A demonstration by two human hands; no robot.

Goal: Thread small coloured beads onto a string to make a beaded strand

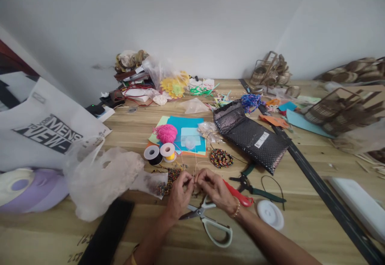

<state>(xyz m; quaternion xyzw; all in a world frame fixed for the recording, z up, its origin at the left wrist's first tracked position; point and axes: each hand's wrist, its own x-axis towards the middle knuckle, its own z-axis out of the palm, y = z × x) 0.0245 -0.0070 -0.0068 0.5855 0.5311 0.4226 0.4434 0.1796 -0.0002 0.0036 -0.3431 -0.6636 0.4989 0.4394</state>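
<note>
My left hand (181,192) and my right hand (215,188) meet above the table, fingertips pinched close together on a thin pale cord (195,158). The cord runs up toward a clear round spool (190,142) on the paper. Whatever small piece lies between the fingertips is too small to make out. Under my hands lie scissors (217,233) with white handles, blades apart. Beside my left hand is a clear bag of colored beads (156,184). A coil of multicolored beads (221,158) lies beyond my right hand, and a red-handled tool (240,194) lies partly behind it.
Black (152,154) and yellow (168,151) thread spools stand near pink yarn (166,133) on colored paper (180,124). Green-handled pliers (246,182), a white lid (270,215) and a black bubble mailer (252,136) lie right. Plastic bags (105,176) crowd the left.
</note>
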